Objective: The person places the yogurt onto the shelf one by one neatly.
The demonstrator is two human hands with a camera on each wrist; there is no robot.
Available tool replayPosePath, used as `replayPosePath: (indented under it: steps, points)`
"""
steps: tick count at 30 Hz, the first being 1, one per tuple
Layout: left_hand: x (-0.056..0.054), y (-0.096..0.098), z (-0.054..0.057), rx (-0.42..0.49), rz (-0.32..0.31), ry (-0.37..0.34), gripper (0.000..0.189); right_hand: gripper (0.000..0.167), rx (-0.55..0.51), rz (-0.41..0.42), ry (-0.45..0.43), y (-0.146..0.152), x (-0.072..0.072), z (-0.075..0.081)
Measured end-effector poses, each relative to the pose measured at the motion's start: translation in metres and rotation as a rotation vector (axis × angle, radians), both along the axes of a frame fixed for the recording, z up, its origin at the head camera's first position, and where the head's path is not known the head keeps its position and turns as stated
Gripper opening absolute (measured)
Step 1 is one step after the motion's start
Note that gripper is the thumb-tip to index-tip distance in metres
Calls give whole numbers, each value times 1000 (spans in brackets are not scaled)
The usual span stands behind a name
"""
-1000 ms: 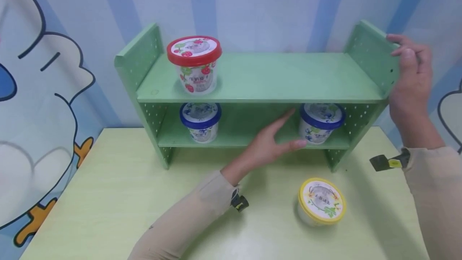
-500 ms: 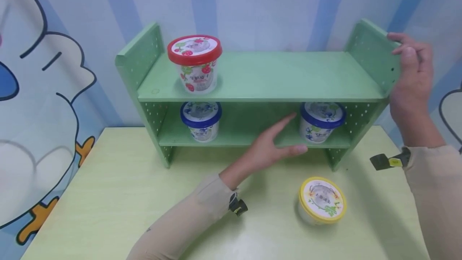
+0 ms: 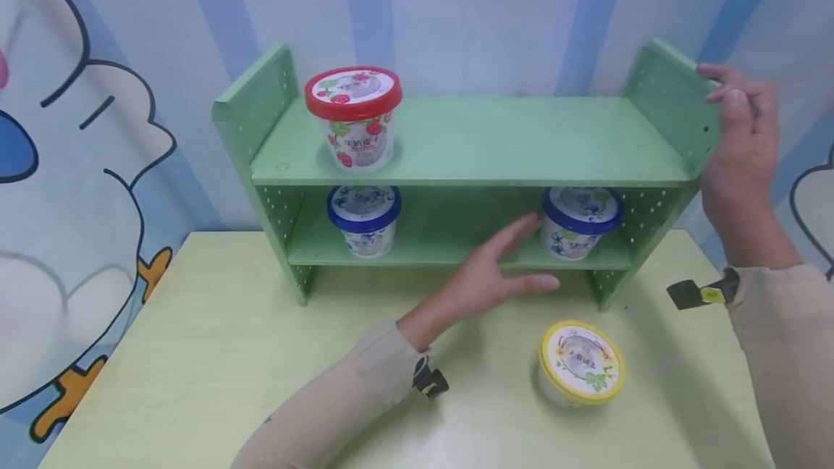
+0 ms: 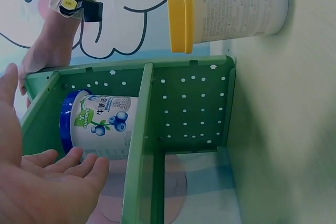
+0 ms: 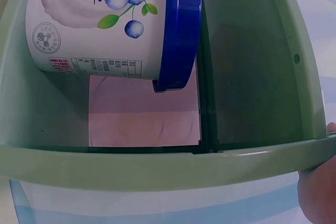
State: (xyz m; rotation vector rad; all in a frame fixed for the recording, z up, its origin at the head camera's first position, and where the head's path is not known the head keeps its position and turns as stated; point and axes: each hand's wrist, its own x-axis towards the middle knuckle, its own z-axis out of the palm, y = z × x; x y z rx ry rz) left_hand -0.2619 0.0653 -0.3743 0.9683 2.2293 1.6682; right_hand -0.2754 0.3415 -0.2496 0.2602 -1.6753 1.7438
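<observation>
Two blue-lidded tubs with blueberry prints stand on the lower board of a green shelf unit [image 3: 521, 140]. Beside the right-hand tub [image 3: 576, 226] my left hand [image 3: 482, 281] hovers with fingers and thumb spread, holding nothing. In the left wrist view those fingertips sit just in front of that tub [image 4: 107, 124]. My right hand [image 3: 743, 150] grips the edge of the unit's right side panel [image 3: 671, 107]; in the right wrist view a fingertip shows past the rim. The left-hand blue-lidded tub [image 3: 363, 219] is farther off. A red-lidded strawberry tub [image 3: 355, 118] stands on the upper board.
On the table [image 3: 195, 353], in front of the shelf's right end, stands a yellow-lidded tub [image 3: 581, 364], to the right of the left forearm. A striped blue wall [image 3: 456, 20] with cartoon figures rises close behind the unit.
My left hand has lowered slightly, its fingers bending a little near the right-hand blue-lidded tub. The right hand stays on the side panel, and the tubs have kept their places.
</observation>
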Motion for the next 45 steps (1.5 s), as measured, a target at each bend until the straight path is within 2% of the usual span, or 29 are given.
replayPosePath:
  steps: [10,17,22,27,38,45]
  points:
    - [3,-2,-3,46,-134,10,88,17,8,2,-4,1,0,-2]
    - [5,-5,-6,-32,-170,18,83,16,2,14,-8,2,1,-3]
    - [5,-4,-10,-25,-222,30,84,15,20,4,5,4,0,-5]
    - [5,-5,-14,-51,-249,29,87,16,56,-8,20,4,0,-6]
    - [3,-2,-21,-26,-356,16,89,17,69,-22,-7,4,2,-6]
    - [4,-2,-25,-64,-392,5,93,18,90,-44,-16,2,2,-3]
